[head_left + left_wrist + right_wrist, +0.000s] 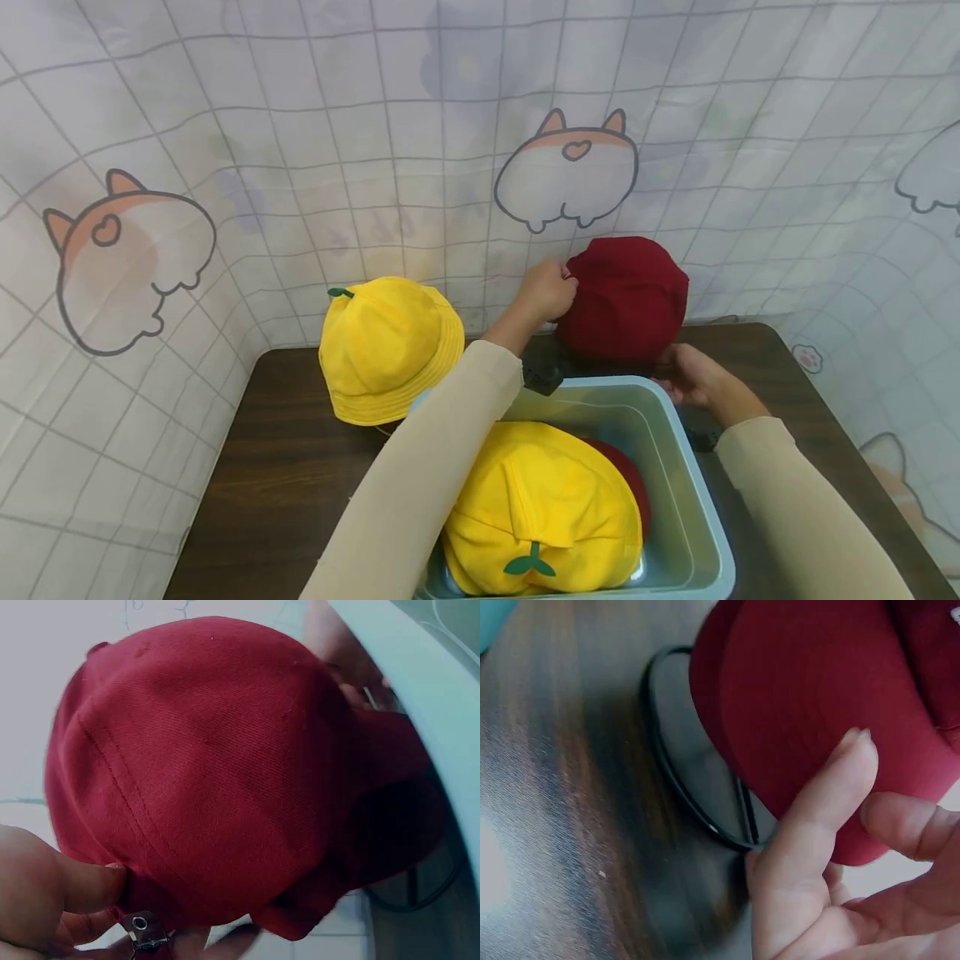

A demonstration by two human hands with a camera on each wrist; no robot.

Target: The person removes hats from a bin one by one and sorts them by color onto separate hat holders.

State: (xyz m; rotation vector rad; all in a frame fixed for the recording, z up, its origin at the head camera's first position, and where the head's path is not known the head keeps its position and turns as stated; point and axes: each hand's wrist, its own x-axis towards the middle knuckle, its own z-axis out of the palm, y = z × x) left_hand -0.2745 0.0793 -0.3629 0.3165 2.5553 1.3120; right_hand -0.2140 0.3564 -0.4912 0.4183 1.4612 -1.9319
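both hands were on the red cap [626, 300], up at the back of the tabletop [247, 467], behind the blue bin [697, 492] and close to the printed cloth [375, 125]. left hand [547, 292] had its grip pinching the back edge near a small buckle [142, 924], and the right hand [693, 375] had the brim [802, 712] pinched. my guess: holding both ends stopped the soft crown flopping and made it easy to angle. there was a black loop [658, 742] by the brim, maybe a stand, couldn't tell if they touched. a yellow bucket hat [390, 346] sat crown up off to the left, apart from the cap, probably to leave elbow room. another yellow hat [540, 508] lay in the bin over something red [630, 479]. tight back there tbh: bin rim just in front, cloth just behind. the right had a bare strip out to the tabletop edge; front left looked roomier, but the left sleeve [427, 475] crossed over the bin.
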